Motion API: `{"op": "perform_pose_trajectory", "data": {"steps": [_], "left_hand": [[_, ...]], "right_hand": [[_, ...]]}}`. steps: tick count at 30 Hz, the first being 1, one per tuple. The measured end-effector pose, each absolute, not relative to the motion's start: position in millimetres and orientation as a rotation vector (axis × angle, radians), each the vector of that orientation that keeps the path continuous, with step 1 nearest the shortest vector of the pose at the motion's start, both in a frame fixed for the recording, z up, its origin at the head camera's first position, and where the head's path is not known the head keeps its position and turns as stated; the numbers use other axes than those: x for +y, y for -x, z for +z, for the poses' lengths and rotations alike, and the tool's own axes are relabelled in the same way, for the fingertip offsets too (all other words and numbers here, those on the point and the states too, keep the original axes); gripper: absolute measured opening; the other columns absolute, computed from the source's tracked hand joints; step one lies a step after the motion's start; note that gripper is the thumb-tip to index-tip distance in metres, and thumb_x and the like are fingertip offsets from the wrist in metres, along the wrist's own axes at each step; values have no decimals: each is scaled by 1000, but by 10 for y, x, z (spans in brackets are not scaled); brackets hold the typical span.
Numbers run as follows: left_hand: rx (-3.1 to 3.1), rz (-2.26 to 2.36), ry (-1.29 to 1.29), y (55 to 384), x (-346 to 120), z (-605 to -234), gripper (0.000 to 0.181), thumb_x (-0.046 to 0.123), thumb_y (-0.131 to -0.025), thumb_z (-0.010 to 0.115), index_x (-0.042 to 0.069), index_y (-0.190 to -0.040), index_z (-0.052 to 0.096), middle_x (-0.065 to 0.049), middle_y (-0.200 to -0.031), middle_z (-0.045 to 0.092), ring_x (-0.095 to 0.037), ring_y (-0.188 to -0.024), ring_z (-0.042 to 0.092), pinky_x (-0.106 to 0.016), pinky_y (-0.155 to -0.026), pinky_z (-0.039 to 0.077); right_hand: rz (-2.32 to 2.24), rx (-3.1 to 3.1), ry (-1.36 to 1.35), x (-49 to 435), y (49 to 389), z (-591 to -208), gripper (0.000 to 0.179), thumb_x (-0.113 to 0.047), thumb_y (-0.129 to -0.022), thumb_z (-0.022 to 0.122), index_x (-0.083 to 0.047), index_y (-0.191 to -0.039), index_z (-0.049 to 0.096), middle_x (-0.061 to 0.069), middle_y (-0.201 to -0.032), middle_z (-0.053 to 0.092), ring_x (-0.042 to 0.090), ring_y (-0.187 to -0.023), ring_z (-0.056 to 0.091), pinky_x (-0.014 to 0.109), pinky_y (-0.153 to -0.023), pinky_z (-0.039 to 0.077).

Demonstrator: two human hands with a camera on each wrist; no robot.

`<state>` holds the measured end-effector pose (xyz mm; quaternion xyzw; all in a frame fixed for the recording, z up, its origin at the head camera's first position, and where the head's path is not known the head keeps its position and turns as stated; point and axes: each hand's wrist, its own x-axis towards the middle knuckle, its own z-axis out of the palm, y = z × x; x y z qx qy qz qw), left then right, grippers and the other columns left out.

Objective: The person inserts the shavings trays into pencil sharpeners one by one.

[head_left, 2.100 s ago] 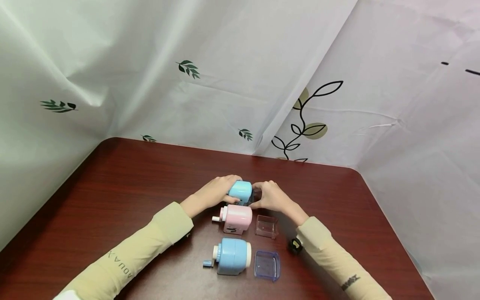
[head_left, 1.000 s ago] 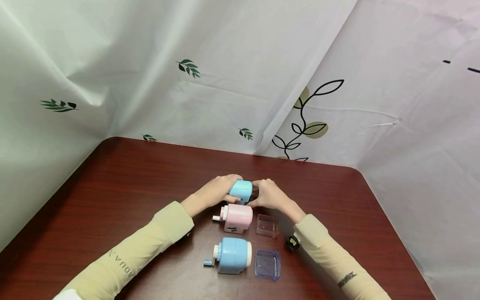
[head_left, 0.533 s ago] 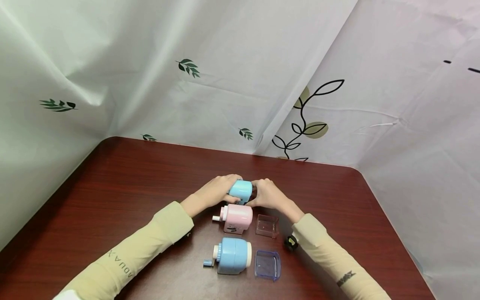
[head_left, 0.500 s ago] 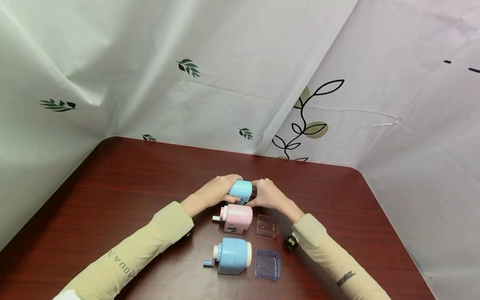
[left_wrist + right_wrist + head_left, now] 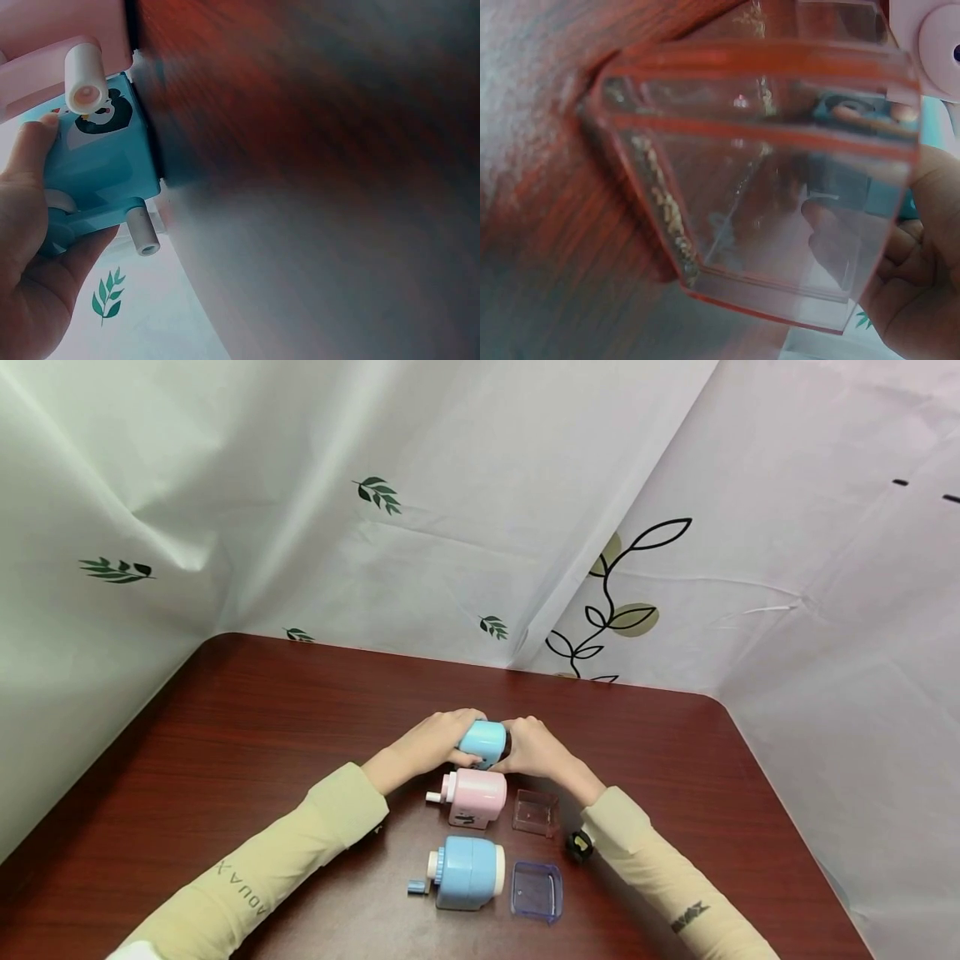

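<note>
My left hand (image 5: 433, 743) grips a light blue pencil sharpener (image 5: 482, 741) at its crank end. In the left wrist view, a penguin picture shows on the side of this sharpener (image 5: 101, 161), with its crank pointing downward. At the opposite end, my right hand (image 5: 536, 750) has thumb and fingers around a see-through shavings tray, mostly hidden by the hand. The right wrist view shows the right hand (image 5: 922, 262) partly through another clear tray. Just nearer stands a pink pencil sharpener (image 5: 477, 797), close to the left thumb.
A clear reddish tray (image 5: 536, 812) with shavings in it lies right of the pink sharpener. Nearer stands a larger blue pencil sharpener (image 5: 469, 872), with a clear bluish tray (image 5: 536, 891) beside it. The brown table (image 5: 315, 693) meets a white patterned curtain (image 5: 420, 568) behind.
My right hand has shifted slightly left, toward the light blue sharpener, and less of the grey tray shows between them. My left hand keeps its grip; the other things stay put.
</note>
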<state>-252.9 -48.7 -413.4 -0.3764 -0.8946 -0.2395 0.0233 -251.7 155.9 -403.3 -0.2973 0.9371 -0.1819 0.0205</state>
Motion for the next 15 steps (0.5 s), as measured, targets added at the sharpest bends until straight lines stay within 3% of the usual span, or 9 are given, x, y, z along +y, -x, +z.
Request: {"op": "perform_pose_trajectory", "data": {"steps": [15], "left_hand": [[-2783, -756, 1153, 2501, -476, -4112, 54, 30, -82, 75, 5, -124, 53, -8, -110, 63, -18, -88, 59, -34, -80, 49]], "right_hand": [[-524, 2914, 935, 1555, 2511, -4023, 47, -31, -62, 89, -2, -92, 68, 3, -78, 70, 9, -64, 58, 23, -60, 47]]}}
